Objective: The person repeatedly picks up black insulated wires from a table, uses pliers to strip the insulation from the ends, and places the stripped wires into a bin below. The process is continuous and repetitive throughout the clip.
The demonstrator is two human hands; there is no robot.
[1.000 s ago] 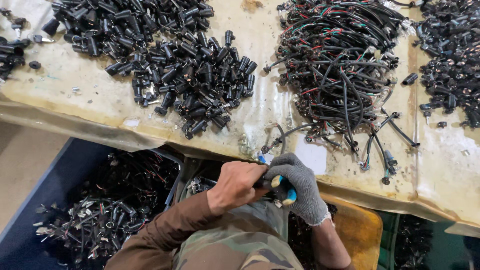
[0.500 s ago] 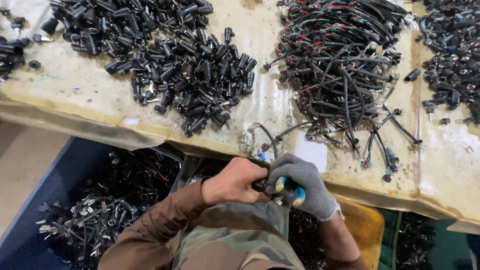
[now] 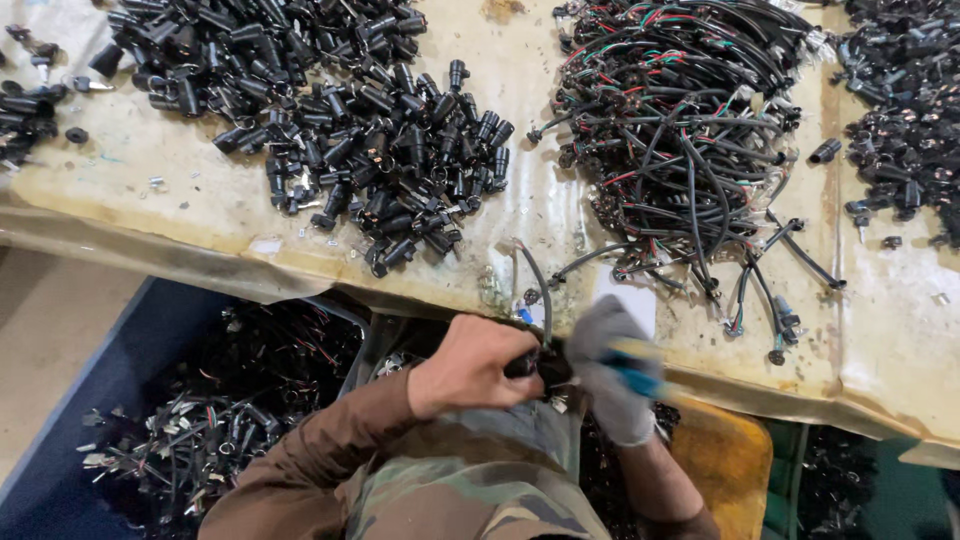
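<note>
My left hand (image 3: 470, 366) is bare and closed around a black connector on a short black cable (image 3: 537, 290) that curves up over the table edge. My right hand (image 3: 610, 368), in a grey knit glove and blurred by motion, grips a small tool with a blue and yellow handle (image 3: 635, 365) pressed against that connector. Both hands meet just below the front edge of the worn table (image 3: 200, 200). A heap of black connectors (image 3: 330, 110) lies at the upper left. A tangle of black cables with red and green wires (image 3: 690, 130) lies at the upper right.
A blue bin (image 3: 130, 400) holding finished cable pieces stands at the lower left under the table. An orange container (image 3: 725, 460) sits at the lower right. More black connectors (image 3: 900, 120) lie at the table's far right, and a few at the far left (image 3: 25, 110).
My hands have shifted slightly lower and right. The right hand now blurs as it works the tool against the connector. The cable still sticks up from my left hand.
</note>
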